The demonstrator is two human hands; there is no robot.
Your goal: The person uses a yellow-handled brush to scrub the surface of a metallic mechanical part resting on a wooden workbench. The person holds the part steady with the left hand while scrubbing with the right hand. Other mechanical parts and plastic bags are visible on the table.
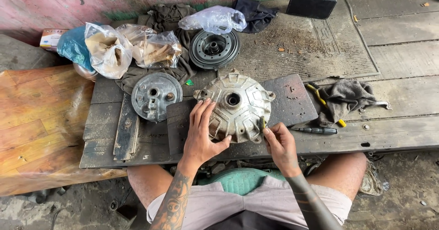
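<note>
- Metal, grey and ribbed: the round hub cover [238, 105] lies on a dark rubber mat [292, 100], with the left hand [201, 136] spread flat on its left side, fingers apart.
- Right hand [280, 144] pinches a small bolt [262, 123] against the cover's lower right edge, fingertips closed on it.
- Just right lies a screwdriver [315, 130]; farther right, a grey rag [345, 97].
- Left of the cover sits a smaller round plate [155, 96], with plastic bags [130, 47] behind.
</note>
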